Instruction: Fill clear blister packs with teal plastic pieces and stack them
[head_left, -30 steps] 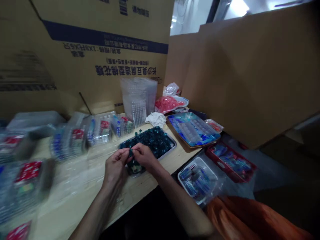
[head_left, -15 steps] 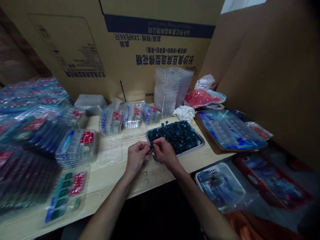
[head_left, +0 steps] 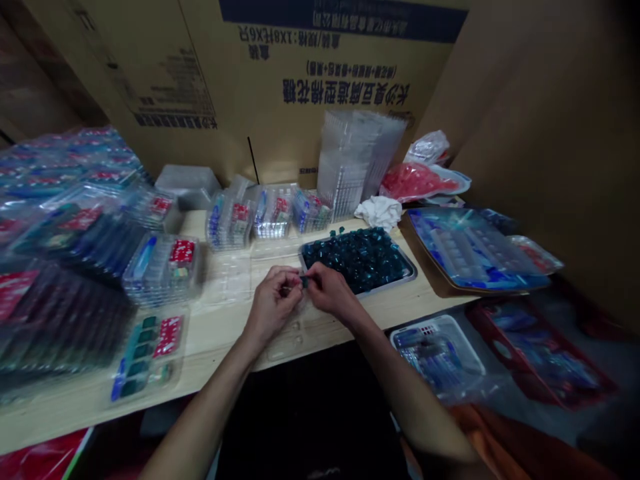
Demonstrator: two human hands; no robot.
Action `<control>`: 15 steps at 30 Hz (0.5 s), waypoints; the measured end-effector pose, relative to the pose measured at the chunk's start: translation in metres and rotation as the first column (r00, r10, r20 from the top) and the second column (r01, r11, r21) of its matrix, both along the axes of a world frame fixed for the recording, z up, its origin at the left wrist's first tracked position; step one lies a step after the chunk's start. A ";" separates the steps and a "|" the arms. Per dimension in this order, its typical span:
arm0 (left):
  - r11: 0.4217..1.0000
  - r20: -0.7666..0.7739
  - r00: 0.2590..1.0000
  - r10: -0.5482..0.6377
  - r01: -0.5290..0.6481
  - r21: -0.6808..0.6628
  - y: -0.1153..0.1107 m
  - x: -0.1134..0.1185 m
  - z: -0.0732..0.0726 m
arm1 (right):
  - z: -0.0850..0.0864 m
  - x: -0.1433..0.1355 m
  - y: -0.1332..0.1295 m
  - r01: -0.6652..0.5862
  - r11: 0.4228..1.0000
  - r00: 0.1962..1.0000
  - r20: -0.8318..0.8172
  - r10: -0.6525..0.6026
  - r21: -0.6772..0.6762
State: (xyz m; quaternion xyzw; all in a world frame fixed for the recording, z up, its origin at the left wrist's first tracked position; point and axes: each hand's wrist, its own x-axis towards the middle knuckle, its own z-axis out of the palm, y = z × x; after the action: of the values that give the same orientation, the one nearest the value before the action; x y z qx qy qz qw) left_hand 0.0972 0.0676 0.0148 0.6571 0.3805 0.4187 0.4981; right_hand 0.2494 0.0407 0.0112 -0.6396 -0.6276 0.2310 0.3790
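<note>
My left hand [head_left: 274,297] and my right hand [head_left: 330,290] meet at the fingertips over the table's front part. Both are closed in a pinch on a small dark teal piece [head_left: 305,281], mostly covered by the fingers; its kind is unclear. Just behind my right hand, glossy dark teal pieces [head_left: 355,257] fill a shallow tray [head_left: 411,273]. Beneath my hands lies a clear plastic blister tray [head_left: 295,337], partly hidden. Another blister tray [head_left: 147,353] at the front left holds teal pieces, a blue stick-like item and a red patterned packet.
Stacks of filled blister trays [head_left: 160,267] crowd the left side. A tall stack of clear trays [head_left: 350,163] stands before the cardboard box [head_left: 280,127]. A white cloth [head_left: 379,212], a red-filled bag [head_left: 420,181] and a blue-lined carton [head_left: 470,250] are right. A white basket [head_left: 480,347] sits lower right.
The camera view has tipped downward, so the table sits higher in the picture. My hands stay together at the fingertips, and my left fingers are curled more tightly around the small piece.
</note>
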 end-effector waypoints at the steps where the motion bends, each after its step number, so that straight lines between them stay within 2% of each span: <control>1: 0.999 0.041 0.999 -0.009 0.011 -0.044 0.000 0.000 0.002 | 0.001 -0.001 0.000 -0.003 1.000 0.999 0.037 0.002 0.022; 4: 0.951 0.220 0.974 0.047 0.023 -0.308 0.002 -0.001 0.007 | 0.006 -0.006 -0.001 -0.009 0.994 0.992 0.123 -0.005 0.110; 6: 0.901 0.264 0.958 0.111 0.015 -0.433 0.002 -0.003 0.010 | 0.008 -0.011 -0.002 -0.039 0.988 0.988 0.154 0.016 0.152; 10: 0.853 0.269 0.956 0.114 0.044 -0.519 0.000 -0.012 0.012 | 0.010 -0.015 -0.006 -0.156 0.970 0.981 0.147 0.129 0.185; 13: 0.844 0.261 0.958 0.117 0.043 -0.535 -0.005 -0.024 0.007 | 0.009 -0.010 -0.010 -0.271 0.955 0.962 0.072 0.264 0.121; 15: 0.818 0.237 0.962 0.135 0.027 -0.574 -0.010 -0.032 0.002 | 0.008 -0.005 -0.014 -0.306 0.949 0.952 0.022 0.305 0.071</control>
State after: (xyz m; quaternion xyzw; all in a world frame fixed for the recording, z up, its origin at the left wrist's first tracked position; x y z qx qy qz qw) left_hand 0.0656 0.0580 0.0164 0.4035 0.4364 0.3838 0.7067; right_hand 0.2441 0.0263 0.0195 -0.5215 -0.7292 0.2603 0.3587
